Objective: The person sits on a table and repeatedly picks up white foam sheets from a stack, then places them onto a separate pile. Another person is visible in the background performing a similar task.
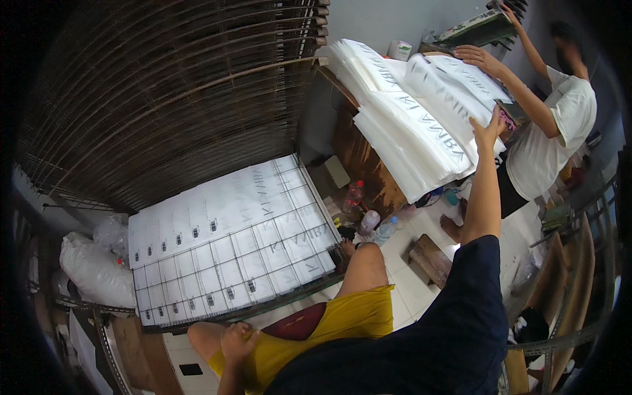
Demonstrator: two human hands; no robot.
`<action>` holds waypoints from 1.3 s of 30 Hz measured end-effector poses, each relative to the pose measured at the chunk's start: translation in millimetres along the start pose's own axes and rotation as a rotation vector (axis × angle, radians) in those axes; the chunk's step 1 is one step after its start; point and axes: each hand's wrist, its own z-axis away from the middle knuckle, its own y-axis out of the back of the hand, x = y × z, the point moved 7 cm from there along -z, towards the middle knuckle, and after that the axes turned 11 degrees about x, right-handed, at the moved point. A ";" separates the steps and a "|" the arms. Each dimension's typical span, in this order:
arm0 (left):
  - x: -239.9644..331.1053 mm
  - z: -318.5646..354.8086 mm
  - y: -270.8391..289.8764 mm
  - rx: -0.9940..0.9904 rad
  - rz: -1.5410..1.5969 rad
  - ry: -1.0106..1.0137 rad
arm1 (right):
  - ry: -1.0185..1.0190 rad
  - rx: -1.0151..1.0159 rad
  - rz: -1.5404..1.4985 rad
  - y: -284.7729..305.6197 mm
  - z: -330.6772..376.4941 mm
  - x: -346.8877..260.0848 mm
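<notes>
My right hand [487, 131] reaches out to the right edge of a pile of thin white printed sheets [415, 125] on a wooden table. Its thumb and fingers are spread, next to the top sheet; I see no grip on it. My left hand [238, 341] rests on my left thigh by the hem of my yellow shorts, its fingers curled in and nothing visible in them. On the low wire rack [289, 247] in front of me lie rows of overlapping white sheets with dark print.
Raised dark rack shelves [178, 99] fill the upper left. A co-worker in a white shirt [553, 138] stands at the table's right, one hand above the sheets, the other at a raised frame [477, 29]. A wooden stool [430, 259] and plastic bottles [385, 230] stand on the floor.
</notes>
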 end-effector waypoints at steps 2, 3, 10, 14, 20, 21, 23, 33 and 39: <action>2.8 3.1 10.5 -0.004 -0.050 0.010 | -0.170 -0.291 -0.102 -32.1 15.5 -0.8; 2.8 5.9 16.1 0.028 -0.039 -0.014 | -0.067 -0.318 -0.045 -39.8 23.3 -15.8; 24.8 -34.3 41.4 0.125 0.047 -0.189 | 0.568 -0.188 -0.189 12.0 54.1 -217.5; 72.5 -82.5 124.7 0.444 -0.012 -0.257 | 0.781 -0.208 -0.303 69.9 130.8 -356.1; 220.2 -119.5 220.5 0.732 -0.048 -0.677 | 0.771 -0.640 -0.726 109.9 250.9 -454.8; 234.5 -124.7 224.6 0.722 -0.056 -0.691 | 0.753 -0.706 -0.811 100.2 269.5 -464.0; 260.1 -135.3 222.8 0.698 -0.034 -0.745 | 0.693 -0.803 -0.929 85.0 295.7 -477.2; 145.7 -144.7 139.6 0.371 0.609 -0.065 | -0.254 -1.257 -0.842 30.3 474.7 -391.7; 81.5 -121.5 110.1 0.547 0.894 0.165 | -0.912 -1.804 -1.023 51.8 563.0 -387.9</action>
